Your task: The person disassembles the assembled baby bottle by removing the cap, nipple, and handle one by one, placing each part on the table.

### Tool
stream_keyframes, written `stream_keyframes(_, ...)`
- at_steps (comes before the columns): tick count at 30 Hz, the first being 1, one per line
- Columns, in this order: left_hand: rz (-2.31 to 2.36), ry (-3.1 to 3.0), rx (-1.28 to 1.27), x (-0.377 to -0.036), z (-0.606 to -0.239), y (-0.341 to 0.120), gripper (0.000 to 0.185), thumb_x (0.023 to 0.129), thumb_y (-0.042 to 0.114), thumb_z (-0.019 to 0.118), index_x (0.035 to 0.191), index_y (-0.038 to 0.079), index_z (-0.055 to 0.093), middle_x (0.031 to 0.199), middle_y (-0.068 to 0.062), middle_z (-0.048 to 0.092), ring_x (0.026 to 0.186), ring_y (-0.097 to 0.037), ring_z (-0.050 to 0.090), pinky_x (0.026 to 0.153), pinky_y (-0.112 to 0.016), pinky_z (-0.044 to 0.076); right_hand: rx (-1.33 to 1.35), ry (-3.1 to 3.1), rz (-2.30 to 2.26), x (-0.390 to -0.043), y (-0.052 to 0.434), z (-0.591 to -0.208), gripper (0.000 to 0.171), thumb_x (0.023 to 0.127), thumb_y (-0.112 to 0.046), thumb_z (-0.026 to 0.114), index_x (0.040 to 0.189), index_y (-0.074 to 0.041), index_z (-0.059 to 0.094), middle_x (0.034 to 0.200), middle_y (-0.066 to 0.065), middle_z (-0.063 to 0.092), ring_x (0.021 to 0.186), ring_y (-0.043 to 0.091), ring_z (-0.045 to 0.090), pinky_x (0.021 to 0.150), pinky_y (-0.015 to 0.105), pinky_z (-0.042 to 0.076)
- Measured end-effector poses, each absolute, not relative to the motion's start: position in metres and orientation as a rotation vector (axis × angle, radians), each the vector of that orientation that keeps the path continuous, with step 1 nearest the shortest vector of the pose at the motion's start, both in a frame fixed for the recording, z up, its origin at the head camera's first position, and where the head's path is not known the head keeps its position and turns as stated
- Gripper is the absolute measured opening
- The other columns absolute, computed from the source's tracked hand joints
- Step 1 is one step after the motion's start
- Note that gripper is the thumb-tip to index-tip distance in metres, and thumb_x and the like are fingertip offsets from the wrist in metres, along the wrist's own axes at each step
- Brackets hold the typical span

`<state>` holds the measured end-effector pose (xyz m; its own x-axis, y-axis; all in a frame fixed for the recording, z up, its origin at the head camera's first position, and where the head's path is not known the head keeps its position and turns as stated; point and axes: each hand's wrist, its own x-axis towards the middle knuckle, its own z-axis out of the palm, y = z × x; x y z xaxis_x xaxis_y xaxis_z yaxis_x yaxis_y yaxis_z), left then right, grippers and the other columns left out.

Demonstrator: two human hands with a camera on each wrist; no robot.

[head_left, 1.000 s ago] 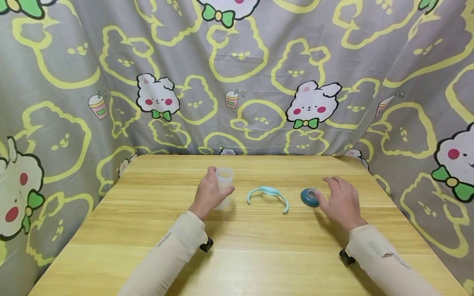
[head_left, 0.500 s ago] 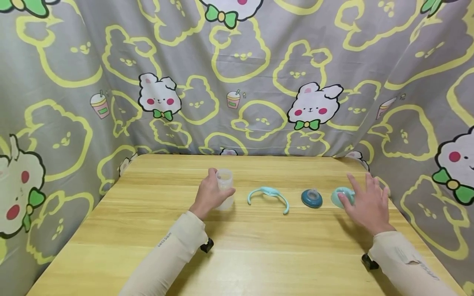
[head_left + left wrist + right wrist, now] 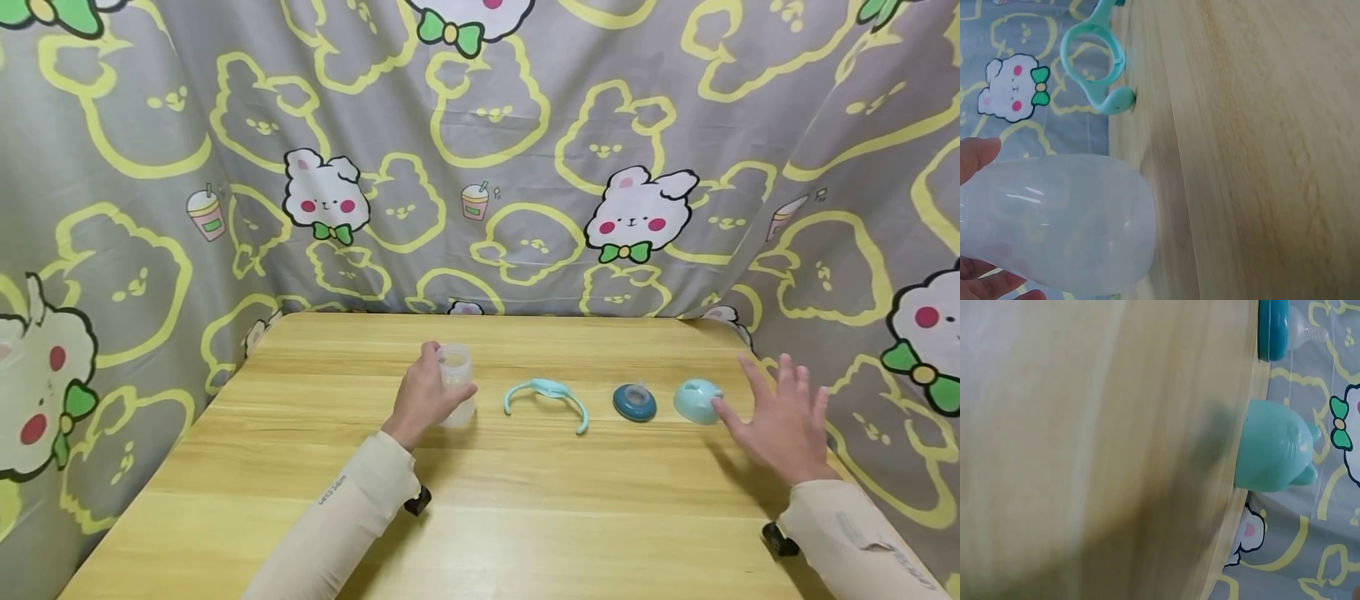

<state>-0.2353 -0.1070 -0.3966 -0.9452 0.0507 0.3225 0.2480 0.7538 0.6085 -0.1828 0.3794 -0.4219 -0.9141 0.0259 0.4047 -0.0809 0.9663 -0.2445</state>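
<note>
My left hand (image 3: 425, 396) grips a translucent baby bottle (image 3: 459, 408) around its upper part, thumb on one side and fingers on the other. The bottle is upright with its mouth uncovered; in the left wrist view its rounded bottom (image 3: 1097, 219) is at or close to the tabletop. On the far right, my right hand (image 3: 786, 425) hovers with spread fingers, holding nothing. Just left of its thumb sits a mint bottle cap (image 3: 696, 402), which shows two small ear-like bumps (image 3: 1313, 432) in the right wrist view. Whether the thumb touches the cap I cannot tell.
A mint bottle handle (image 3: 547, 388) with two curved arms lies right of the bottle. Between it and the cap is a dark teal collar (image 3: 634, 405) with a clear nipple. The wooden table (image 3: 525, 517) meets a patterned curtain (image 3: 517, 167) behind.
My right hand has moved rightward from over the teal collar, past the mint cap, to the cap's right side. The left hand keeps holding the bottle in nearly the same place.
</note>
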Motion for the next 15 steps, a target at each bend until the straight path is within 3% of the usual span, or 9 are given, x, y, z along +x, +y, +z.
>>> stream_keyframes(15,-0.952,-2.669,-0.198,-0.2362,-0.3962,-0.1089,0.084,0.077,0.037,0.081,0.134,-0.003,0.034,0.105,-0.019,0.060,0.082,-0.032,0.061,0.068,-0.043,0.051,0.004,-2.702,0.385,-0.1770,0.3856,-0.4222,0.080,0.093,-0.051,0.052,0.157,-0.022,0.012,0.150,0.040,0.000,0.136,0.060,-0.004,0.103,0.066,-0.015)
